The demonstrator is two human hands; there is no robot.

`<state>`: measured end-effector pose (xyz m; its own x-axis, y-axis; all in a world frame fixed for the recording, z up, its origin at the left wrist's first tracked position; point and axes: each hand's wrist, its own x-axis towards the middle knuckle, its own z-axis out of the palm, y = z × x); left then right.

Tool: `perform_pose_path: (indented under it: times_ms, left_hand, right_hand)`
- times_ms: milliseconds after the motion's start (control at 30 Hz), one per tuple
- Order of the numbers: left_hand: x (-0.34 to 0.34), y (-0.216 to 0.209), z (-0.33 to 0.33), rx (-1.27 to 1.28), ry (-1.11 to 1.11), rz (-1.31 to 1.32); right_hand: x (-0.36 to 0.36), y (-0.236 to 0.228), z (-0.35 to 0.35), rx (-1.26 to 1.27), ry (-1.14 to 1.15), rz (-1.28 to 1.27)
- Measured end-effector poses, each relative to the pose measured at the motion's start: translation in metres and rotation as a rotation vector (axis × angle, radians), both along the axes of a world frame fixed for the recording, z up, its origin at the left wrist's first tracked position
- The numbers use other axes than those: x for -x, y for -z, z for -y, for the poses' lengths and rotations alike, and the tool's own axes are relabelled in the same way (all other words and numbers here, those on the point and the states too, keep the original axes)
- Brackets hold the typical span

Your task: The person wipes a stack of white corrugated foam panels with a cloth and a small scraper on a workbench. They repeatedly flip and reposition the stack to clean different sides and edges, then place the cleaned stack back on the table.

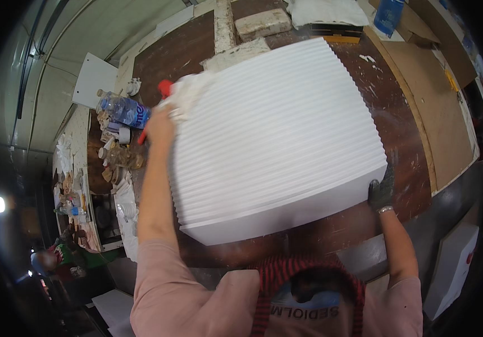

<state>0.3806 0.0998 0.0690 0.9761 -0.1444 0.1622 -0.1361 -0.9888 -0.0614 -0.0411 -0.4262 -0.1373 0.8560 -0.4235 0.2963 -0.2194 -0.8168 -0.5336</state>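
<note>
A large white ribbed panel [275, 135] with a smooth, thick front edge lies on the dark brown tabletop. At its far left corner my bare left hand [162, 126] is closed on a white cloth [191, 96], which rests on the ribs and is smeared by motion. Something red [165, 87] shows right beside that hand, partly hidden by it. My right hand [381, 191], in a dark glove, grips the panel's near right corner, thumb on the front face and fingers along the right side.
Left of the panel lie a clear plastic bottle with a blue label [123, 109], a yellowish bottle [124, 157] and assorted clutter. Behind it are a whitish block [263, 24] and folded white cloth [328, 12]. A blue container [388, 17] and brown board [443, 118] are at right.
</note>
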Motion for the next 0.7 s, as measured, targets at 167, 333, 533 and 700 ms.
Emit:
perform_pose_path:
  times_ms: [167,333,533,700]
  left_hand:
    - [0.065,-0.037,-0.029,0.486,0.045,0.266]
    - [0.165,0.036,0.043,0.332,0.664,0.144]
    - [0.159,-0.030,-0.115,0.114,-0.060,0.104]
    - [0.218,-0.034,-0.002,0.432,0.263,0.365]
  right_hand:
    - [0.002,0.005,0.000,-0.033,0.024,-0.006]
    - [0.002,0.008,0.006,-0.026,0.081,-0.070]
    - [-0.003,0.006,0.006,-0.003,0.043,-0.019]
    - [-0.009,0.004,0.004,-0.065,0.045,0.049]
